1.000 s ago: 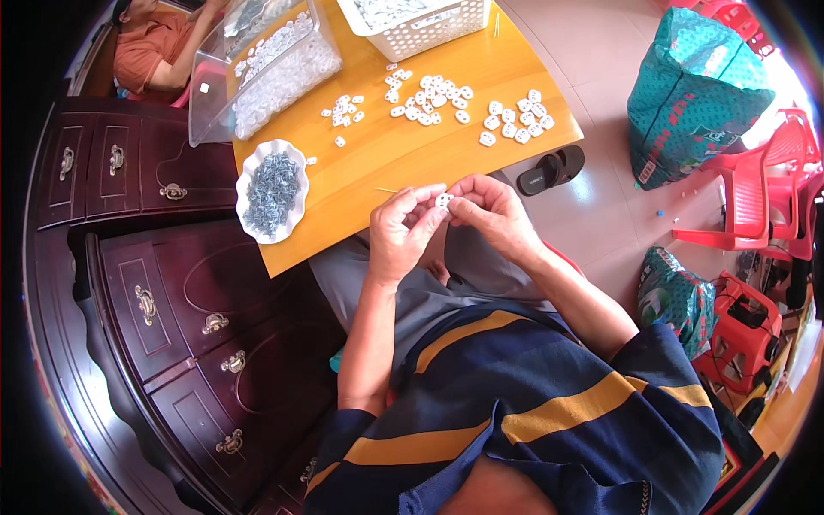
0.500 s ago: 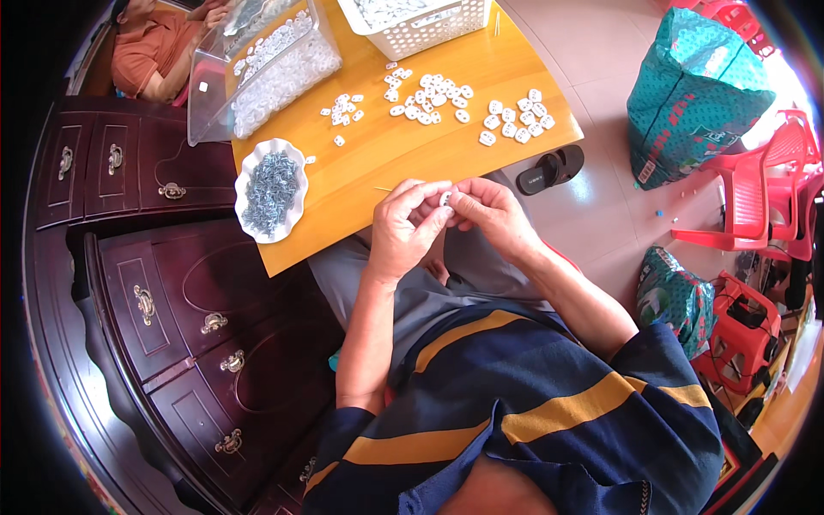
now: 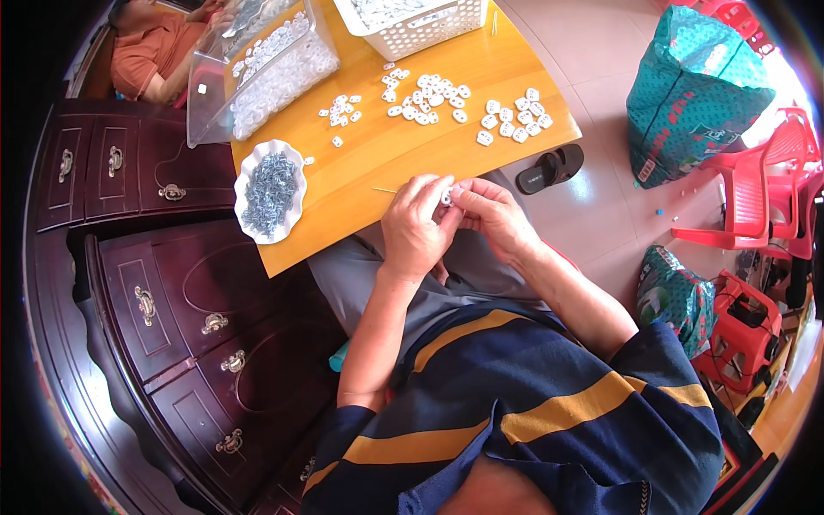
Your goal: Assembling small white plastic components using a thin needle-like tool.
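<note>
White plastic piece (image 3: 446, 198) pinched between both hands at the yellow table (image 3: 360, 172) edge | left hand (image 3: 414, 227) and right hand (image 3: 493, 215) closed on it, barely shifted from a second ago | fitting continues.

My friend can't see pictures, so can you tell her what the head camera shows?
Two hands meet at a yellow wooden table's edge: the left hand and right hand pinch a small white piece between their fingertips. Loose white pieces lie scattered on the table, with a white dish of grey metal bits to the left and a white basket beyond.
</note>
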Demonstrator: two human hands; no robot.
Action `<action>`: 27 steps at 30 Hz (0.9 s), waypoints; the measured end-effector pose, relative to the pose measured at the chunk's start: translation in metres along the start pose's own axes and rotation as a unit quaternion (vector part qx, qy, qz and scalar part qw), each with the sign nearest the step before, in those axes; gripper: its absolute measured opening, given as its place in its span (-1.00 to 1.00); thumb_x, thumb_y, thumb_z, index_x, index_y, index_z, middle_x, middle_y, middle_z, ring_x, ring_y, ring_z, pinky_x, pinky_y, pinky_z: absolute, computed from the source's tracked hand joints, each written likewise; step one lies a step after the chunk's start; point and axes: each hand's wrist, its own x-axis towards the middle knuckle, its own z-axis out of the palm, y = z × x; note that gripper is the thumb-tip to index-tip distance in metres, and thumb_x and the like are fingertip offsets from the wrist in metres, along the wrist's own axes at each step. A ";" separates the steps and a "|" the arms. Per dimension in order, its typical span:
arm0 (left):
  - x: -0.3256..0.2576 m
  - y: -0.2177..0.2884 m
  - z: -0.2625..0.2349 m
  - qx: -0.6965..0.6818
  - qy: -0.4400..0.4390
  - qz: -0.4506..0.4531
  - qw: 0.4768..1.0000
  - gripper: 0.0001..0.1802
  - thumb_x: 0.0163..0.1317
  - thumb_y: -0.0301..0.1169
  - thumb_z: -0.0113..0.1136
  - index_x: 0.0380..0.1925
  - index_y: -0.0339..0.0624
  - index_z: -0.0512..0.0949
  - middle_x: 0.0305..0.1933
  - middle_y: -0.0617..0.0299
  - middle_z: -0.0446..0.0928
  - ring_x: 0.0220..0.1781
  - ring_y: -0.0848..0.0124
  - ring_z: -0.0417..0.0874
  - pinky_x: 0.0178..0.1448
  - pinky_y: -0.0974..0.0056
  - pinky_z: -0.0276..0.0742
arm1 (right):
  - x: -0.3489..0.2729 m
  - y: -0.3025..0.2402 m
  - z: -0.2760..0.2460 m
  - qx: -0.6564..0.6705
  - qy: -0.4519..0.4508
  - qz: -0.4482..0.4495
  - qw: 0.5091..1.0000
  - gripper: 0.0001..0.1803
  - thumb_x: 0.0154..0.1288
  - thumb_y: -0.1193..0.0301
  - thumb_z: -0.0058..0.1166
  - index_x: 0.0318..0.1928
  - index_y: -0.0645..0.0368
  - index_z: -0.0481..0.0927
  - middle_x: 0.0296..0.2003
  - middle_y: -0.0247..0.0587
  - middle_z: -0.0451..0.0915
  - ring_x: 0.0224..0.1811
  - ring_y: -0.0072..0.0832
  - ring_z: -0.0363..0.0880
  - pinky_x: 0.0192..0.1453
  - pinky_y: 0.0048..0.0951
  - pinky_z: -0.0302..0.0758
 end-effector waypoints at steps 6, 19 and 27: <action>0.000 -0.002 -0.002 -0.050 -0.014 -0.023 0.998 -0.64 0.11 -0.46 0.44 -0.06 -0.25 0.67 -0.14 0.09 0.67 -0.13 0.08 0.73 -0.07 0.13 0.66 | -0.002 -0.005 0.003 -0.003 0.010 0.020 1.000 -0.85 0.51 0.27 0.15 -0.13 0.04 0.68 -0.24 -0.46 0.68 -0.21 -0.71 0.59 -0.04 -0.61 0.50; -0.005 -0.005 0.004 -0.178 -0.018 -0.145 0.973 -0.55 0.09 -0.49 0.52 -0.01 -0.23 0.59 -0.31 0.17 0.65 -0.34 0.31 0.71 -0.19 0.24 0.65 | -0.001 -0.001 0.002 -0.002 0.039 -0.035 0.999 -0.84 0.50 0.30 0.19 -0.12 0.11 0.67 -0.22 -0.42 0.68 -0.19 -0.68 0.60 -0.02 -0.56 0.51; -0.012 -0.002 0.007 -0.203 -0.014 -0.180 0.962 -0.80 0.24 -0.50 0.45 -0.24 -0.28 0.59 -0.48 0.31 0.61 -0.47 0.60 0.59 -0.37 0.44 0.50 | -0.001 0.004 0.004 0.020 0.061 -0.047 0.997 -0.84 0.50 0.30 0.20 -0.11 0.12 0.67 -0.25 -0.46 0.66 -0.23 -0.72 0.56 -0.07 -0.60 0.48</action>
